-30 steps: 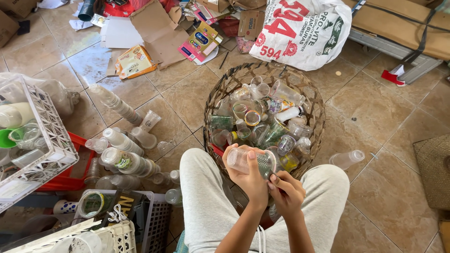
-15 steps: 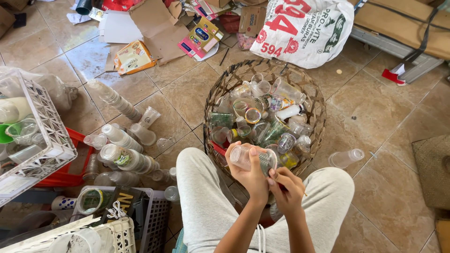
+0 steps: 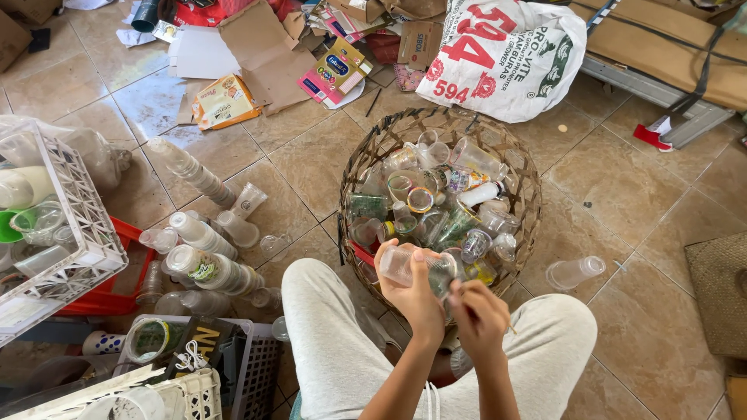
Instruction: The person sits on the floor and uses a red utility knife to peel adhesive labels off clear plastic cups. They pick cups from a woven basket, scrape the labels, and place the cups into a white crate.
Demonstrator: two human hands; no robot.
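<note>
Tiled floor (image 3: 622, 187), wicker basket (image 3: 373, 148) full of cups, left hand (image 3: 412, 292) gripping clear cup (image 3: 416, 267)

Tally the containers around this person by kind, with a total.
Woven basket: 1
White plastic crate: 1
Grey crate: 1
White printed sack: 1
Total: 4
The left hand holds a clear plastic cup.

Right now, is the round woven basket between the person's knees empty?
No: the round woven basket is filled with clear plastic cups, and the left hand holds one over its rim.
</note>
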